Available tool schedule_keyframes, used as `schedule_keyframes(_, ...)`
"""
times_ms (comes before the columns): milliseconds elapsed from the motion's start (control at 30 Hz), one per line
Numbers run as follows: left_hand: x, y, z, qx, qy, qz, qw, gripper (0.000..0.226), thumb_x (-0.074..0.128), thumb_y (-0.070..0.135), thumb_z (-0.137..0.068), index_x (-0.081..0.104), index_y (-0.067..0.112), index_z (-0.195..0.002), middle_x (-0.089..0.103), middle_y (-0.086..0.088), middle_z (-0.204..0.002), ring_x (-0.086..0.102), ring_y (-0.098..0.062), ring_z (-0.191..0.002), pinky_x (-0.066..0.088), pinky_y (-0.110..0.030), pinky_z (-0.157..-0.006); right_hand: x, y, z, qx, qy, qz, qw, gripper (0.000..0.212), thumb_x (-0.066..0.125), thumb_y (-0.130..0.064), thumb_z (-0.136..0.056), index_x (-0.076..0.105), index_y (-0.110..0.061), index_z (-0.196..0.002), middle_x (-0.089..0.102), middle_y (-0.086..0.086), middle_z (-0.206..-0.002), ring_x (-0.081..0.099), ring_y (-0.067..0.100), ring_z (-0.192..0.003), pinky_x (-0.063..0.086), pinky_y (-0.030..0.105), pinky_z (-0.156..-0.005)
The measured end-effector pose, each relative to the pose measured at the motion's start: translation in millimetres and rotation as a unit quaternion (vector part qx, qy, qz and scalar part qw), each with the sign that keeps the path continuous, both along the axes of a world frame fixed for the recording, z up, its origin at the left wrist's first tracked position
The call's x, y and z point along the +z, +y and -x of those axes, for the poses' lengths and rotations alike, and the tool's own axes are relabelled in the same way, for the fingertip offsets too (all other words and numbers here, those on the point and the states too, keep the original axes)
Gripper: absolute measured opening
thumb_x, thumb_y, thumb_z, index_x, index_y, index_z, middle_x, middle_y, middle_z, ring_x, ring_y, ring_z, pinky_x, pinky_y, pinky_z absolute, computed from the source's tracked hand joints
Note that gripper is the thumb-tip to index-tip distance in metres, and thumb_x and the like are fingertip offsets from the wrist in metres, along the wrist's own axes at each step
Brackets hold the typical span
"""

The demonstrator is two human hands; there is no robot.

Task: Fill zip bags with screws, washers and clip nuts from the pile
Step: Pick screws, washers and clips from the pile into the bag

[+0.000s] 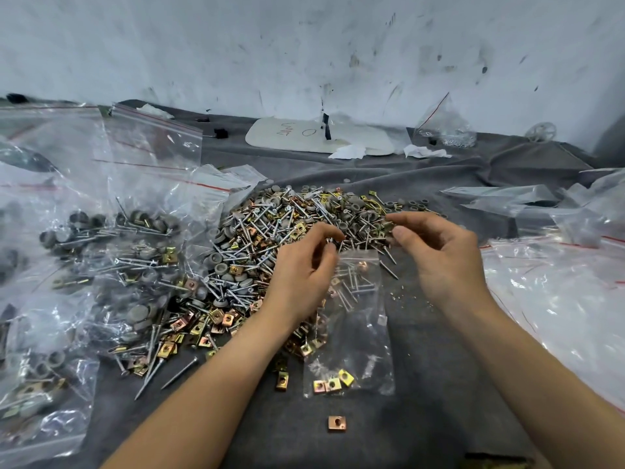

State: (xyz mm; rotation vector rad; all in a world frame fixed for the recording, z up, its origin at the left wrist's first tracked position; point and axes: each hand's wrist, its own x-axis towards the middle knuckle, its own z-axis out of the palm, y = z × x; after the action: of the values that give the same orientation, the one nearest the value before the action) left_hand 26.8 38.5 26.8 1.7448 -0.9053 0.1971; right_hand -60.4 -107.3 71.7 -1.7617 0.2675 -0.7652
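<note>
Zip bag (355, 333) pinched by left hand (301, 275) — right hand (439, 258) half-curled over pile (270, 231).

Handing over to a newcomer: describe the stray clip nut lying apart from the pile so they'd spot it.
From the big hardware pile on the grey cloth, come toward the person to the small zip bag in the left hand. Below that bag's bottom edge, one copper-coloured square clip nut lies alone on bare cloth, outside any bag and touching nothing.

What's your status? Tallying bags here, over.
Left hand pinches zip bag mouth; right hand curled over pile, grip unclear. Bag part-filled: screws, clip nuts. Nothing in the way.
</note>
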Motion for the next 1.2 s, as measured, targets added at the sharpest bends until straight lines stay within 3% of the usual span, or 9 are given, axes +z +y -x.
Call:
schedule_keyframes(67,-0.2,0.4,-1.4,0.002,-0.027,-0.002,1.000,0.020,0.056,0.010,-0.096,0.060,0.022,-0.111,0.051,0.011,-0.057,0.050,0.002,-0.051,0.035,-0.007,-0.049,-1.4,1.3,-0.6,0.043,0.019,-0.013,0.999,0.030,0.063,-0.001,-0.086,0.070,-0.031,-0.084,0.072,-0.012,-0.076,0.066,0.003,-0.071,0.051,0.012,-0.066)
schedule_keyframes(167,2.0,1.4,-0.9,-0.029,-0.077,0.001,0.997,0.037,0.064,0.013,-0.091,0.057,0.028,-0.125,0.053,0.014,-0.062,0.053,0.002,-0.057,0.036,-0.004,-0.057,-6.4,5.7,-2.9,0.098,0.048,-0.029,0.994,0.023,0.065,0.000,-0.084,0.068,-0.023,-0.081,0.070,-0.007,-0.068,0.065,0.004,-0.065,0.051,0.015,-0.061)
schedule_keyframes(367,1.7,0.0,-1.2,-0.028,-0.106,0.023,0.994,0.022,0.069,0.012,-0.087,0.068,0.014,-0.109,0.057,0.027,-0.076,0.059,0.006,-0.069,0.044,-0.006,-0.065,-8.1,6.5,-4.5,0.111,0.056,-0.039,0.992,0.021,0.068,-0.001,-0.081,0.070,-0.021,-0.074,0.069,-0.005,-0.064,0.064,0.005,-0.064,0.052,0.016,-0.064)
schedule_keyframes(467,1.6,-0.6,-0.9,-0.033,-0.073,0.034,0.996,0.015,0.068,0.010,-0.087,0.067,0.014,-0.102,0.060,0.023,-0.078,0.061,0.005,-0.070,0.045,-0.006,-0.065,-6.1,7.0,-2.8,0.128,0.062,-0.042,0.989,0.022,0.073,0.001,-0.075,0.070,-0.021,-0.075,0.071,-0.005,-0.069,0.065,0.005,-0.068,0.053,0.015,-0.068)
schedule_keyframes(667,1.5,-0.4,0.0,-0.054,-0.017,0.041,0.998,0.013,0.067,0.011,-0.088,0.061,0.019,-0.096,0.065,0.009,-0.076,0.064,-0.007,-0.067,0.051,-0.019,-0.063,-5.8,9.0,-2.7,0.109,0.079,-0.021,0.991,0.023,0.075,0.000,-0.073,0.069,-0.022,-0.077,0.071,-0.008,-0.069,0.066,0.005,-0.069,0.053,0.015,-0.070)
schedule_keyframes(933,3.9,-0.4,3.8,-0.111,0.108,0.071,0.985,0.014,0.062,0.003,-0.091,0.061,0.016,-0.097,0.064,0.009,-0.076,0.060,-0.004,-0.064,0.051,-0.021,-0.063,-3.4,7.0,-1.1,0.081,0.092,0.072,0.990,0.021,0.077,-0.009,-0.075,0.068,-0.028,-0.077,0.070,-0.004,-0.075,0.065,0.009,-0.071,0.053,0.020,-0.070)
schedule_keyframes(1200,8.9,1.4,0.6,-0.197,0.197,0.082,0.957,0.013,0.058,-0.001,-0.091,0.060,0.011,-0.094,0.062,0.006,-0.068,0.057,-0.009,-0.062,0.048,-0.020,-0.059,2.5,2.6,6.4,0.110,0.102,0.089,0.985,0.017,0.077,-0.005,-0.073,0.071,-0.015,-0.085,0.072,0.004,-0.079,0.067,0.014,-0.074,0.055,0.022,-0.073)
